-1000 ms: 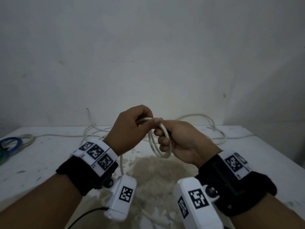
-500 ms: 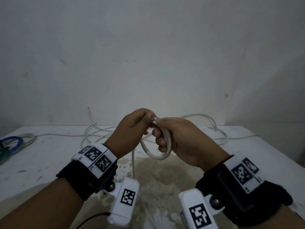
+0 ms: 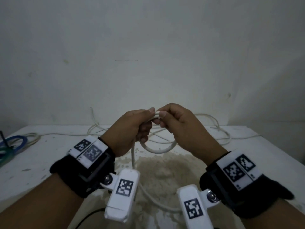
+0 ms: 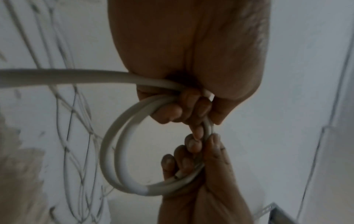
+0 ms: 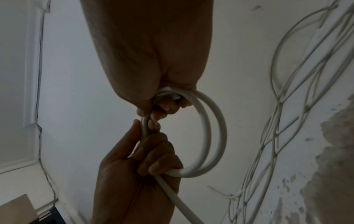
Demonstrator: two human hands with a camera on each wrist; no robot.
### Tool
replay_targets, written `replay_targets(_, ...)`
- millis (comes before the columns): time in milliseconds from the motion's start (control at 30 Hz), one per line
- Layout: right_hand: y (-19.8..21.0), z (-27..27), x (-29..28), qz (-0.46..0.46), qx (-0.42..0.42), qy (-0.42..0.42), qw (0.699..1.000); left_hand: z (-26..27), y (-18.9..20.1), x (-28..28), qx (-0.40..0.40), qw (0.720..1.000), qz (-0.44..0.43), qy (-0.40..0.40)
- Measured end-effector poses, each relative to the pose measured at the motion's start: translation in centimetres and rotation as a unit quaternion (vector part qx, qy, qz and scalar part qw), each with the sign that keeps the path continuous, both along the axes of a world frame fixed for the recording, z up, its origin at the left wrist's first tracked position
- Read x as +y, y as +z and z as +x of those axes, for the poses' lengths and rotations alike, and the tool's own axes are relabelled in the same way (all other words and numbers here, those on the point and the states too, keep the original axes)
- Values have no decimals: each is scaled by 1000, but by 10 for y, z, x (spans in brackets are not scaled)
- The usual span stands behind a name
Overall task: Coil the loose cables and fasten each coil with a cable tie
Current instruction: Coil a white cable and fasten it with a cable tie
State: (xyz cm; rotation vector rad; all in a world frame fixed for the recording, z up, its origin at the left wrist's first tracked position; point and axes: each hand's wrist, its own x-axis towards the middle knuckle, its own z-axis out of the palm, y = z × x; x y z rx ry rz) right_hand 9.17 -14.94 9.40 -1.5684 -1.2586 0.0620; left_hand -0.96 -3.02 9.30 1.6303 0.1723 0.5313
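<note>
Both hands, left hand [image 3: 132, 129] and right hand [image 3: 181, 128], are curled round a small white cable coil [image 3: 158, 148] held above the table [image 3: 41, 162]. Looks light but springy, so I'd pinch where the loops cross.

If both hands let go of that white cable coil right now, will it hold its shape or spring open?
The coil will probably spring open: its two turns keep smooth round arcs rather than sagging, so the cable looks fairly stiff. No tie is visible; only the left hand and right hand hold it. The tail trailing to the table may also tug it.
</note>
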Motion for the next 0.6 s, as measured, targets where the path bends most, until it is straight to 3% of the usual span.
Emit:
replay_targets(233, -8, 6, 6, 19, 73, 8, 997, 3, -2, -5, 20, 990, -136, 10)
replay_targets(433, -28, -5, 13, -62, -20, -174, 983, 7, -5, 2, -48, 969, -195, 145)
replay_targets(500, -38, -15, 9, -105, -12, -145, 984, 6, -2, 10, -75, 954, -231, 177)
replay_targets(600, -52, -30, 6, -272, -1, -21, 962, 2, 1, 19, -93, 940, -259, 204)
